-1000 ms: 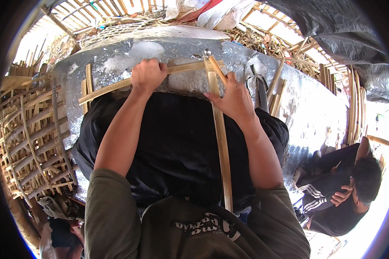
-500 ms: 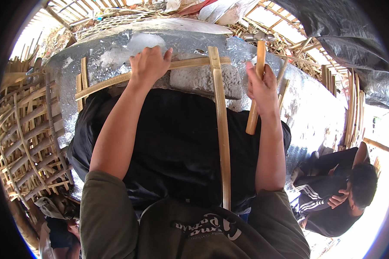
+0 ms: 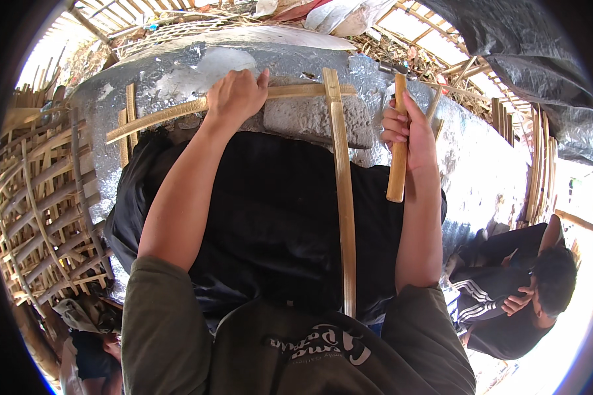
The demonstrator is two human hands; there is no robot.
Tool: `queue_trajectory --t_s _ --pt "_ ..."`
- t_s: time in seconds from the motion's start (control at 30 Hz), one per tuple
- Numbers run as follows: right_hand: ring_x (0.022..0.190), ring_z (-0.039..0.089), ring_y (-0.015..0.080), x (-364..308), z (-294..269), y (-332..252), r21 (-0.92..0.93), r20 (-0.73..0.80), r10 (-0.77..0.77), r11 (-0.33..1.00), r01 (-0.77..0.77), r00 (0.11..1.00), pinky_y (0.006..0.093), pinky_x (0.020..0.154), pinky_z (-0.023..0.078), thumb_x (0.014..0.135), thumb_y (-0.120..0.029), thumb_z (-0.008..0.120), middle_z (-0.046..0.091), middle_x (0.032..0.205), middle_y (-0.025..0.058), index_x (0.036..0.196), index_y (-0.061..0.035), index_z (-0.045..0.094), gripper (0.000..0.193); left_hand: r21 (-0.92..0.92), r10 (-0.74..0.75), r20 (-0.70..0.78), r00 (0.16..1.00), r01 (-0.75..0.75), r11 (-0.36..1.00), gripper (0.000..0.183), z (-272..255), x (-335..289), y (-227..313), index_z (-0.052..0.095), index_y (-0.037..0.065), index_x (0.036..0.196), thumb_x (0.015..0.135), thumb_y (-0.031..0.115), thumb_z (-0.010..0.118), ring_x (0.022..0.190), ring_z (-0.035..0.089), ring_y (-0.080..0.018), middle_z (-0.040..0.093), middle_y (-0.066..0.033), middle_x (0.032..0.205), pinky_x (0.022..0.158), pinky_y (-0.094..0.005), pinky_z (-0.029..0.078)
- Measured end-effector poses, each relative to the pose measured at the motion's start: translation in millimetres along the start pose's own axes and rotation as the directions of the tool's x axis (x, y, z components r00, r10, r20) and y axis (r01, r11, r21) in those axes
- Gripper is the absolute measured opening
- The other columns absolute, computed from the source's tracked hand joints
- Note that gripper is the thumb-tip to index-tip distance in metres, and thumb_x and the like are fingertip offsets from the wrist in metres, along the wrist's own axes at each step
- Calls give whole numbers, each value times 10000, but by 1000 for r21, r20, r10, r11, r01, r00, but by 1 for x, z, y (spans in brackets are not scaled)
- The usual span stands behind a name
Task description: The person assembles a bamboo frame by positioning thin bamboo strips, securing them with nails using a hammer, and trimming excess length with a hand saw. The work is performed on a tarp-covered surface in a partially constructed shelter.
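My left hand [image 3: 237, 97] is closed over a flat bamboo strip [image 3: 158, 120] lying crosswise in front of me. A longer bamboo strip [image 3: 344, 191] runs from near my body to the far side, its far end crossing the first strip near that one's right end. To the right of this crossing, my right hand [image 3: 414, 128] grips a wooden-handled hammer [image 3: 396, 168] by the middle of its handle. The hammer stands roughly upright in the picture, metal head at the far end. Beneath the crossing strips sits a rough grey block [image 3: 316, 122].
Black cloth [image 3: 263, 197] covers my lap. Short bamboo pieces [image 3: 131, 115] lie left of the strip. A woven bamboo panel [image 3: 46, 210] stands at the left. At the right another person [image 3: 527, 289] sits close by. Dark plastic sheeting [image 3: 527, 59] hangs at upper right.
My right hand has turned, bringing the hammer handle more upright, its lower end farther right. My left hand has shifted slightly right along with the strips' far ends.
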State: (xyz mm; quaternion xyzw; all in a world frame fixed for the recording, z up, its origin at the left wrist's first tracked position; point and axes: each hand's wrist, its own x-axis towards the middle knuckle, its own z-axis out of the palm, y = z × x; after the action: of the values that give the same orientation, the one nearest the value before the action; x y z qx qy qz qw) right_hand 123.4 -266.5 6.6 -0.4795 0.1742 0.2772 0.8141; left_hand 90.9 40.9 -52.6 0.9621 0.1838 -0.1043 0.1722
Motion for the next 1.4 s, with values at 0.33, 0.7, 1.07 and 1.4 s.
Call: queue_trajectory --t_s 0.33,0.7,1.07,1.4 --pt "517 339 5 1 -1 2 -14 1 13 1000 -13 1000 180 457 289 998 -345 665 374 702 -75 1026 -66 483 335 38 6 0 1000 -6 999 585 -6 -3 5 757 7 959 1040 499 451 989 708 -436 737 -236 979 847 -545 560" --pt "521 332 4 2 0 3 -42 12 19 999 -18 1000 183 463 287 990 -347 676 366 702 -82 1026 -78 491 328 35 -2 87 996 -1 999 605 0 2 2 751 1 997 1041 521 446 1033 700 -432 736 -236 1005 893 -552 552" --pt "510 452 68 6 13 14 -677 -64 -172 731 84 983 255 472 358 960 -373 710 498 691 -15 998 -46 530 375 -4 48 55 997 -48 999 674 -5 1 6 740 -6 917 1003 610 482 929 730 -403 740 -209 900 807 -549 573" --pt "602 665 254 1 18 19 -943 116 -446 231 239 887 397 599 505 1067 -296 505 651 719 145 1071 -20 604 293 2 47 52 998 -47 999 787 2 1 4 732 -17 875 862 759 601 874 740 -355 732 -170 822 787 -538 572"
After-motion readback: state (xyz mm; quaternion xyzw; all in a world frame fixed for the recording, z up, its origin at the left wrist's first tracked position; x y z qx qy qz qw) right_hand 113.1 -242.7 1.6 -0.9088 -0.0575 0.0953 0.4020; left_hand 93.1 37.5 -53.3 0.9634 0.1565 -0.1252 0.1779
